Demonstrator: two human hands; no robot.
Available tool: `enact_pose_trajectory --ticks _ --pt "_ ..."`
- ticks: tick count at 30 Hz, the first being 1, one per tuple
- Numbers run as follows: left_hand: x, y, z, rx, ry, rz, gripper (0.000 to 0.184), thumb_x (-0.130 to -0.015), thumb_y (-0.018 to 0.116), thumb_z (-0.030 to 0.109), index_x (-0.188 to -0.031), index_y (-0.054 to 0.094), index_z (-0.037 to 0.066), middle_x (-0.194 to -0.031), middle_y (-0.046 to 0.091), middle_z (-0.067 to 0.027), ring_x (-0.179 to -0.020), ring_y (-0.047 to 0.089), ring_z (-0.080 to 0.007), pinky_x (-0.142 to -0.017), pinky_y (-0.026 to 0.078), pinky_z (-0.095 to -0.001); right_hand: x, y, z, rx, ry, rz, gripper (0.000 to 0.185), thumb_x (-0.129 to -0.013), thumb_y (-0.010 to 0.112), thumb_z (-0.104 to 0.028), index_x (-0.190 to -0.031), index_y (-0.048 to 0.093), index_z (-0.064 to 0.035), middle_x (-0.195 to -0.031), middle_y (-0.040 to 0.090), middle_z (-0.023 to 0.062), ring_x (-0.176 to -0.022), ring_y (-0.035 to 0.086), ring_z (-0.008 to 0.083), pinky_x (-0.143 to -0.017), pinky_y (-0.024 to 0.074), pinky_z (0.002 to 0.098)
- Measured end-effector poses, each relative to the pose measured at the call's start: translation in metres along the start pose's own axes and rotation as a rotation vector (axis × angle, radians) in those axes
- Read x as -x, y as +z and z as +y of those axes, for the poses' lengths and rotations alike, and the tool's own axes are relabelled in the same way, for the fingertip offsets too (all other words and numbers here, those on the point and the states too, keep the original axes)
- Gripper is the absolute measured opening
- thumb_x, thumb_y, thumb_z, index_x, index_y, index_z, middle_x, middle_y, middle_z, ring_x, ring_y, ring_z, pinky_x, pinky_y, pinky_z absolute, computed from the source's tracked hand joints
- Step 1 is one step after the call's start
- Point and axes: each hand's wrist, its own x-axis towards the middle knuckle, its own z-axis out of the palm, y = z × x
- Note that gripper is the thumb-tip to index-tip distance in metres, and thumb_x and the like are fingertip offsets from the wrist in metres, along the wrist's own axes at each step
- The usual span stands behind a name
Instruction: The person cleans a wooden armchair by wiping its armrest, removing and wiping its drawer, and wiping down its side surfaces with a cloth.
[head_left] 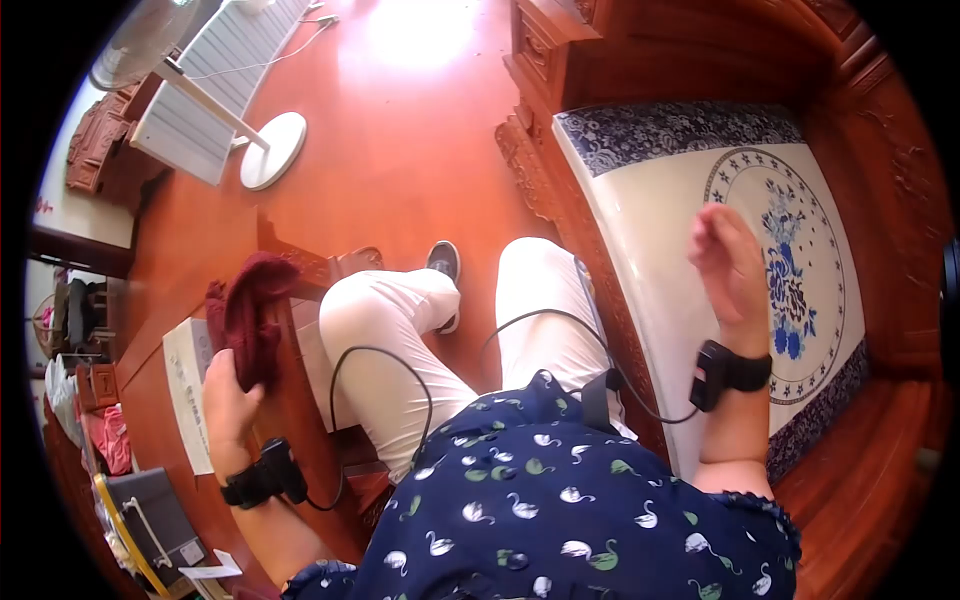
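On the left, my left hand [230, 405] grips the lower end of a dark red cloth [255, 310]. The cloth hangs in bunched folds over the edge of a reddish wooden table [165, 310]. My right hand [727, 262] is raised over a white cushion [640, 240] with a blue flower print. Its fingers are loosely bent, and I see nothing in them. Both wrists wear black strapped devices with cables.
My legs in white trousers [380, 320] stand between the table and a carved wooden sofa [530, 160]. A white fan base [275, 150] and a white panel radiator [200, 105] stand ahead on the left. A white box [188, 385] lies by the cloth.
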Motion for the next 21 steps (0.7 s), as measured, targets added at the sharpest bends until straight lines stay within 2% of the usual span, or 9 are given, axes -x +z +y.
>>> enact_pose_trajectory --ticks 1,3,5,7,11,15,16,17,21 --pt "-0.003 -0.011 0.01 -0.012 -0.016 -0.047 0.053 -0.064 0.069 0.01 -0.112 0.049 -0.002 -0.114 0.051 -0.0234 -0.107 0.048 -0.0387 -0.089 0.04 -0.0404 -0.01 0.0 0.01 -0.003 0.026 -0.028 0.018 -0.092 0.049 -0.014 -0.099 0.059 -0.001 -0.085 0.061 0.0049 -0.074 0.057 0.0096 -0.064 0.0451 0.0207" --pt "-0.005 -0.016 0.011 0.006 0.026 0.169 0.047 -0.067 0.062 0.001 -0.112 0.05 -0.003 -0.101 0.058 -0.0209 -0.094 0.055 -0.0363 -0.086 0.043 -0.0375 -0.032 0.008 0.024 0.017 0.062 -0.069 0.019 -0.092 0.048 -0.014 -0.101 0.059 -0.0016 -0.086 0.062 0.0043 -0.075 0.057 0.0094 -0.066 0.0452 0.0214" --pt "-0.018 -0.034 0.022 0.134 0.207 0.378 0.041 -0.075 0.061 0.006 -0.113 0.05 -0.004 -0.099 0.06 -0.0159 -0.091 0.058 -0.0289 -0.084 0.044 -0.0347 -0.056 0.019 0.031 0.06 0.053 -0.094 0.02 -0.092 0.048 -0.015 -0.103 0.059 -0.0028 -0.088 0.062 0.0031 -0.077 0.057 0.0091 -0.067 0.0451 0.0213" --pt "-0.041 -0.054 0.047 0.587 0.279 0.27 0.038 -0.082 0.059 0.014 -0.114 0.049 -0.004 -0.102 0.06 -0.0122 -0.092 0.058 -0.021 -0.083 0.044 -0.0314 -0.083 0.027 0.034 0.068 0.037 -0.138 0.021 -0.091 0.048 -0.016 -0.104 0.06 -0.0041 -0.089 0.062 0.0017 -0.078 0.056 0.0092 -0.068 0.045 0.0215" --pt "-0.093 -0.063 0.161 0.757 0.483 0.482 0.034 -0.085 0.06 0.02 -0.111 0.055 -0.001 -0.099 0.062 -0.0106 -0.089 0.059 -0.0168 -0.082 0.044 -0.0284 -0.129 0.023 0.053 -0.061 0.033 -0.184 0.023 -0.091 0.047 -0.017 -0.109 0.057 -0.0044 -0.092 0.061 0.0035 -0.079 0.056 0.0116 -0.068 0.0447 0.0232" --pt "-0.175 0.003 0.227 1.018 0.551 0.181 0.038 -0.088 0.057 0.029 -0.107 0.057 -0.004 -0.092 0.063 -0.0097 -0.083 0.06 -0.0163 -0.075 0.047 -0.0279 -0.142 -0.002 0.078 -0.315 0.109 -0.306 0.031 -0.092 0.046 -0.025 -0.112 0.055 -0.004 -0.098 0.059 0.0055 -0.087 0.054 0.0151 -0.07 0.0444 0.0267" --pt "-0.188 0.026 0.247 1.261 0.447 -0.016 0.037 -0.089 0.056 0.03 -0.106 0.057 -0.004 -0.089 0.063 -0.009 -0.08 0.06 -0.0154 -0.072 0.048 -0.0274 -0.146 -0.005 0.075 -0.372 0.074 -0.466 0.037 -0.092 0.045 -0.032 -0.113 0.054 -0.0034 -0.101 0.058 0.0061 -0.09 0.053 0.0166 -0.071 0.0438 0.0274" --pt "-0.196 0.051 0.264 1.492 0.317 -0.233 0.037 -0.09 0.055 0.031 -0.105 0.058 -0.003 -0.086 0.063 -0.0082 -0.077 0.06 -0.0144 -0.069 0.049 -0.027 -0.146 -0.007 0.073 -0.364 0.091 -0.443 0.037 -0.092 0.045 -0.032 -0.113 0.054 -0.0034 -0.101 0.058 0.0061 -0.09 0.053 0.0166 -0.071 0.0438 0.0274" --pt "-0.217 0.135 0.307 1.588 0.206 -0.425 0.036 -0.091 0.051 0.032 -0.107 0.056 0.0 -0.089 0.063 -0.0081 -0.077 0.06 -0.0141 -0.068 0.05 -0.0264 -0.16 -0.023 0.076 -0.38 0.177 -0.561 0.044 -0.093 0.041 -0.035 -0.122 0.048 -0.0024 -0.113 0.047 0.0114 -0.093 0.045 0.0185 -0.071 0.0432 0.0268"
